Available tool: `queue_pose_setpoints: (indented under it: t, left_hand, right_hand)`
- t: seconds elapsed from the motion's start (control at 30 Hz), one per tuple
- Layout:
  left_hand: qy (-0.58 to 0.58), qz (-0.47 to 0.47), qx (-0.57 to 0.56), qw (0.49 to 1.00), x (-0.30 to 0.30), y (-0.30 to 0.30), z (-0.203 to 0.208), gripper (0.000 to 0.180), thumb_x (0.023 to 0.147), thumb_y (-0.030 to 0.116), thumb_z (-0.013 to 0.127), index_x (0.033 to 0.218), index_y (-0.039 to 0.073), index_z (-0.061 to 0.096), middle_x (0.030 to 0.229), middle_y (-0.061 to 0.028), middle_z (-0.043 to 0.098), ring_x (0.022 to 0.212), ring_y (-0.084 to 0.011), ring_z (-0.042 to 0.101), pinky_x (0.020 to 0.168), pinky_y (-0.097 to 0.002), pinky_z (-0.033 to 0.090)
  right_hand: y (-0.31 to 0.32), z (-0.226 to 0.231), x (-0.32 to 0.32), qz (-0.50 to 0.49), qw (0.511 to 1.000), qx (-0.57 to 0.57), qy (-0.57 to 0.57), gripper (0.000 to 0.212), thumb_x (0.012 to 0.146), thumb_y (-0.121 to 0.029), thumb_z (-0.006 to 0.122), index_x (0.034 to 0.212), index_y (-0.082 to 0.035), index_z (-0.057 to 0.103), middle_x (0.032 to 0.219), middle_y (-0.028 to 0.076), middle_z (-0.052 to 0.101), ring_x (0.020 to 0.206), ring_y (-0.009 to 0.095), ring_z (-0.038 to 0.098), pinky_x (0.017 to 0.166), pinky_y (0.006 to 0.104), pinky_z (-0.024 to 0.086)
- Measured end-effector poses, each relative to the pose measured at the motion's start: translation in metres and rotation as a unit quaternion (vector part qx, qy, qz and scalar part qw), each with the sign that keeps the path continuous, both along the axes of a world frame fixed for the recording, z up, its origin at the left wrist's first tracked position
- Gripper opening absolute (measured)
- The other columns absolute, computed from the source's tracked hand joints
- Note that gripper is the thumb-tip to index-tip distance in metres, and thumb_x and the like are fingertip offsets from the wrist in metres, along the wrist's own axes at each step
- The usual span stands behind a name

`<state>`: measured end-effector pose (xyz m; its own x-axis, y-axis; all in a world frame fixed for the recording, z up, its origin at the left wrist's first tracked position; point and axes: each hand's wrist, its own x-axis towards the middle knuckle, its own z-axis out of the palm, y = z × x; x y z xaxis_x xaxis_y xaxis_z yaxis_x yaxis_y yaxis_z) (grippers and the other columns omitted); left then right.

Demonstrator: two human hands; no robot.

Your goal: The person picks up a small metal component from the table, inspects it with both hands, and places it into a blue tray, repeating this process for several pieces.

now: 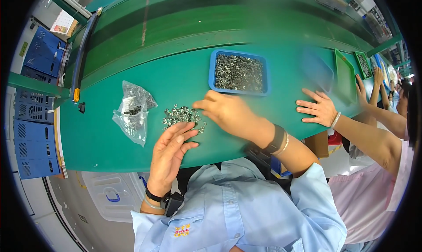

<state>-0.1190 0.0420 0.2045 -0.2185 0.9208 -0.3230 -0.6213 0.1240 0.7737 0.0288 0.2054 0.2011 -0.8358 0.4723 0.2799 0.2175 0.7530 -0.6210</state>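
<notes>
A loose pile of small shiny metal parts (pixel 177 115) lies on the green work surface in front of me. My left hand (pixel 169 148) is at the pile's near edge, its fingers loosely bent and apart, with nothing plainly held. From the right, my right hand (pixel 228 112) reaches over the pile's right side. Its fingertips are drawn together at the pile and slightly blurred; what they pinch is too small to make out. A clear plastic bag (pixel 137 124) with more dark metal parts rests left of the pile. Behind my right hand stands a blue tray (pixel 241 92) full of similar parts.
On the right, a co-worker's hand (pixel 320 109) lies flat on the green table (pixel 101 142). Beyond it are a green tray (pixel 346 76) and a smaller green tray of parts (pixel 364 65). Blue crates (pixel 35 140) line the left side. A clear lidded box (pixel 112 201) sits below the table.
</notes>
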Motion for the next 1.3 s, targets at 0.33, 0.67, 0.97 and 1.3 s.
queue_pose_setpoints:
  t: [0.33, 0.67, 0.97, 1.3]
  left_hand:
    - [-0.026, -0.024, 0.032, 0.999, -0.013, -0.007, -0.008, 0.026, 0.095, 0.011, 0.050, 0.118, -0.002, 0.053, 0.107, -0.0159, 0.062, 0.092, -0.0225, 0.063, 0.077, -0.0341, 0.053]
    - [-0.036, -0.046, 0.039, 0.998, -0.002, -0.003, -0.016, 0.019, 0.095, 0.011, 0.050, 0.110, 0.000, 0.055, 0.090, -0.0106, 0.064, 0.074, -0.0160, 0.062, 0.067, -0.0297, 0.052]
    - [0.049, -0.044, 0.001, 0.998, 0.022, 0.021, 0.005, 0.018, 0.094, 0.013, 0.054, 0.108, 0.000, 0.055, 0.087, -0.0090, 0.063, 0.070, -0.0133, 0.059, 0.058, -0.0254, 0.049]
    - [-0.093, -0.115, 0.026, 0.989, 0.041, 0.041, 0.006, 0.016, 0.094, 0.017, 0.056, 0.098, 0.001, 0.056, 0.077, -0.0080, 0.062, 0.058, -0.0129, 0.056, 0.048, -0.0242, 0.044]
  right_hand:
    - [0.003, -0.005, 0.032, -0.047, 0.996, 0.021, -0.075, 0.017, 0.081, -0.009, 0.064, 0.098, -0.007, 0.063, 0.088, 0.008, 0.057, 0.079, 0.027, 0.061, 0.067, 0.0368, 0.050]
    - [-0.006, -0.006, 0.001, 0.002, 0.999, 0.053, -0.008, 0.014, 0.080, -0.011, 0.066, 0.094, -0.007, 0.065, 0.085, 0.006, 0.057, 0.079, 0.026, 0.060, 0.067, 0.0344, 0.050]
    - [-0.008, 0.018, 0.028, -0.004, 0.994, -0.103, 0.027, 0.013, 0.081, -0.009, 0.067, 0.093, -0.005, 0.065, 0.085, 0.007, 0.058, 0.078, 0.021, 0.060, 0.067, 0.0311, 0.049]
    - [-0.020, 0.028, 0.052, 0.006, 0.984, -0.161, 0.081, 0.016, 0.083, -0.009, 0.066, 0.100, -0.006, 0.066, 0.087, 0.007, 0.060, 0.081, 0.021, 0.060, 0.068, 0.0304, 0.049]
